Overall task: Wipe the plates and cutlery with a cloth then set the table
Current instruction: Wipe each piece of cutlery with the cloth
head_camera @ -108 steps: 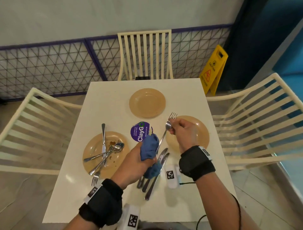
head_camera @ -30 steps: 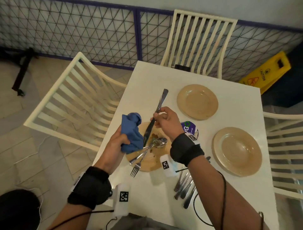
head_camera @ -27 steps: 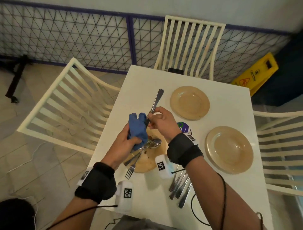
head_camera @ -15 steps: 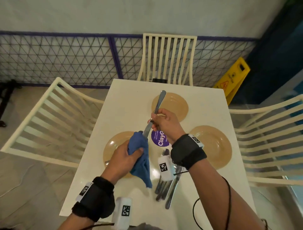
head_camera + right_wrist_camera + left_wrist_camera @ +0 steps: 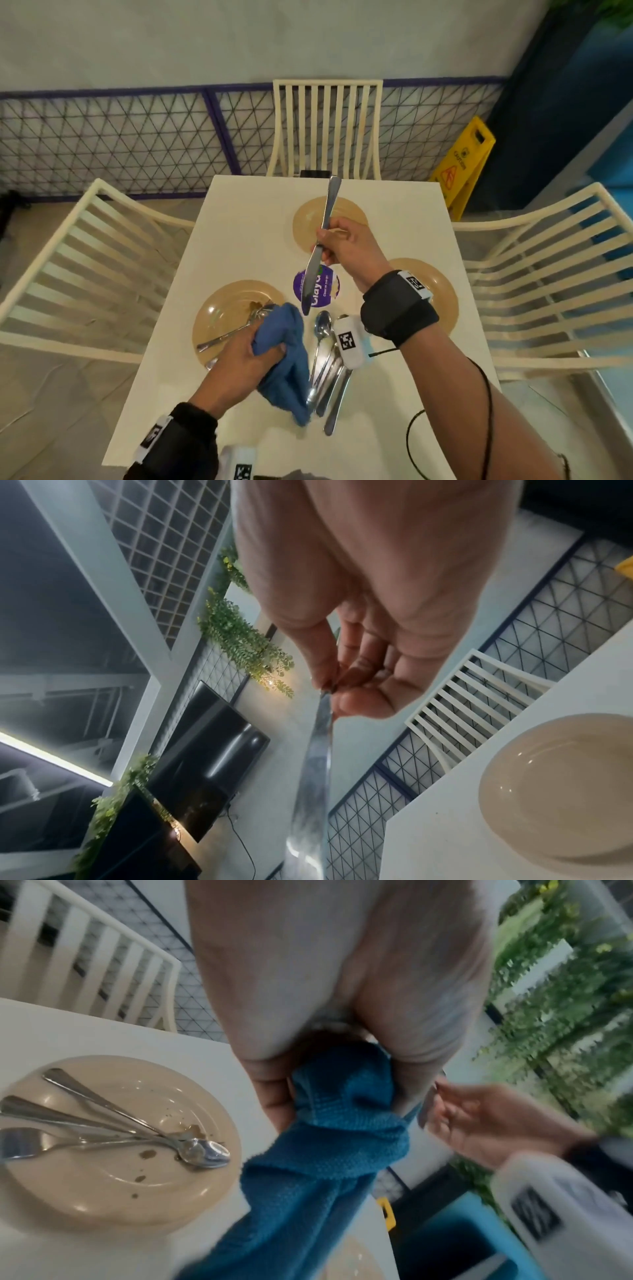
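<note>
My right hand [image 5: 325, 244] pinches a table knife [image 5: 320, 246] at mid-length above the table, handle up and away, blade pointing down towards me; it shows as a blurred knife [image 5: 313, 772] in the right wrist view. My left hand [image 5: 270, 346] grips a bunched blue cloth [image 5: 286, 353] just below and left of the blade tip, apart from it, and the cloth [image 5: 342, 1123] hangs from the fist. A stained tan plate [image 5: 222, 308] on the left holds a spoon [image 5: 205, 1152] and other cutlery. Two clean-looking plates lie far [image 5: 349, 212] and right [image 5: 443, 291].
A pile of cutlery [image 5: 329, 370] lies on the white table [image 5: 239, 212] near the front edge, between my arms. A round purple sticker [image 5: 325, 291] marks the table's middle. Cream slatted chairs stand left [image 5: 85, 274], far [image 5: 327, 126] and right [image 5: 548, 291]. A yellow caution sign [image 5: 462, 164] stands beyond.
The cloth has come down off the knife blade, which is now bare. My left hand has dropped towards the table's front; the right hand still holds the knife up.
</note>
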The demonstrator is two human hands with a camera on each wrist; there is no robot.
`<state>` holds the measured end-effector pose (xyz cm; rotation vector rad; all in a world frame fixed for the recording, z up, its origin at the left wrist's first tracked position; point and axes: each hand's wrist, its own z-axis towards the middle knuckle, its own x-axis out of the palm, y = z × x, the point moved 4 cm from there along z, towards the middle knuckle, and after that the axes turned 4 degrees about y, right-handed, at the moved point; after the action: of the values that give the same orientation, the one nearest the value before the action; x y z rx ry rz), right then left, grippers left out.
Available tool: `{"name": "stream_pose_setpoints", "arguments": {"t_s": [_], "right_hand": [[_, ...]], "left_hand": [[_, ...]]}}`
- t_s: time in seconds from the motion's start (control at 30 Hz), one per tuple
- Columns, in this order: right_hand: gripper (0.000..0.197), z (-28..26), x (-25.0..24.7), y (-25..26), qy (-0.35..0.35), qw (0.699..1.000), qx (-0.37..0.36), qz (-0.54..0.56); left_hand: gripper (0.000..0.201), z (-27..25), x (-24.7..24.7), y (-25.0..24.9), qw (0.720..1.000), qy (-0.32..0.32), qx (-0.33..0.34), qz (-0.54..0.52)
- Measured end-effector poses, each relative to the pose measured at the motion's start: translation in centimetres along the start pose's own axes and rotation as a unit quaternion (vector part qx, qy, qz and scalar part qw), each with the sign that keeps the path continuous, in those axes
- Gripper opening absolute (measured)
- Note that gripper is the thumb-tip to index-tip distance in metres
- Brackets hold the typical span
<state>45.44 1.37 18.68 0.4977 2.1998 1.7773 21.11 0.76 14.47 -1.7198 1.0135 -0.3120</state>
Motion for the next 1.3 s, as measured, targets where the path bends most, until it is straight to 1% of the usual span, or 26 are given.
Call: {"name": "stream_pose_setpoints", "arguments": {"t_s": [0.03,0.1,0.17,0.23,0.3,0.33,0.4,0.5,0.53,0.6,0.63,0.7,0.77,0.8,0.87,0.97,1.1,1.23,1.3], "right_hand": [[0.018,-0.2,-0.3,-0.1,0.008,1.0,0.002,-0.004],[0.018,-0.8,-0.2,-0.5,0.038,0.999,0.01,-0.011],[0.014,-1.3,0.7,-1.0,0.066,0.998,0.02,-0.008],[0.015,-1.8,1.8,-1.6,0.089,0.996,0.028,0.004],[0.018,-2.2,2.7,-1.9,0.097,0.995,0.022,-0.027],[0.018,-2.5,3.0,-1.8,0.095,0.994,0.014,-0.052],[0.017,-3.0,2.9,-1.6,0.082,0.993,-0.002,-0.088],[0.023,-4.3,1.7,-1.5,0.051,0.989,-0.021,-0.141],[0.023,-5.1,1.1,-1.7,0.033,0.989,-0.017,-0.146],[0.017,-7.1,0.3,-2.4,0.002,0.993,0.011,-0.117],[0.017,-8.3,0.3,-3.0,0.008,0.994,0.036,-0.101],[0.021,-10.3,0.7,-4.5,0.062,0.991,0.08,-0.092],[0.019,-11.8,1.7,-5.7,0.12,0.985,0.098,-0.071],[0.017,-12.1,2.2,-5.9,0.136,0.984,0.097,-0.06],[0.019,-12.1,2.9,-5.8,0.14,0.985,0.083,-0.058],[0.019,-11.5,3.3,-5.1,0.127,0.988,0.065,-0.066],[0.019,-11.4,3.5,-5.0,0.131,0.983,0.048,-0.118],[0.026,-12.1,3.3,-4.3,0.161,0.977,0.048,-0.134],[0.027,-12.4,2.9,-3.9,0.166,0.976,0.041,-0.136]], "left_hand": [[0.03,0.0,-0.4,-0.2,0.999,-0.015,-0.004,-0.028],[0.031,0.4,-1.2,-1.3,0.995,-0.042,0.011,-0.088],[0.033,0.8,-1.2,-3.0,0.992,-0.035,0.038,-0.117],[0.038,1.4,-0.1,-4.5,0.995,-0.018,0.054,-0.087],[0.048,2.1,1.2,-5.1,0.997,-0.023,0.065,-0.045],[0.048,2.3,1.6,-5.1,0.996,-0.037,0.068,-0.04],[0.04,2.6,1.9,-4.6,0.994,-0.061,0.069,-0.058],[0.028,2.3,2.1,-4.1,0.988,-0.064,0.068,-0.124],[0.027,2.2,2.1,-4.1,0.985,-0.064,0.069,-0.146],[0.029,2.2,2.0,-4.0,0.977,-0.067,0.068,-0.193],[0.031,2.3,1.8,-3.8,0.972,-0.071,0.065,-0.216],[0.031,2.6,1.5,-3.7,0.962,-0.078,0.059,-0.256],[0.033,2.9,1.3,-3.7,0.955,-0.079,0.059,-0.28],[0.034,2.9,1.4,-3.8,0.953,-0.076,0.06,-0.286],[0.038,3.0,1.6,-4.0,0.954,-0.063,0.062,-0.288],[0.037,2.9,2.2,-4.2,0.959,-0.04,0.07,-0.273],[0.04,2.7,2.2,-4.1,0.965,-0.029,0.072,-0.251],[0.033,2.5,1.2,-4.4,0.972,-0.053,0.08,-0.215],[0.031,2.7,0.3,-4.9,0.97,-0.073,0.085,-0.217]]}}
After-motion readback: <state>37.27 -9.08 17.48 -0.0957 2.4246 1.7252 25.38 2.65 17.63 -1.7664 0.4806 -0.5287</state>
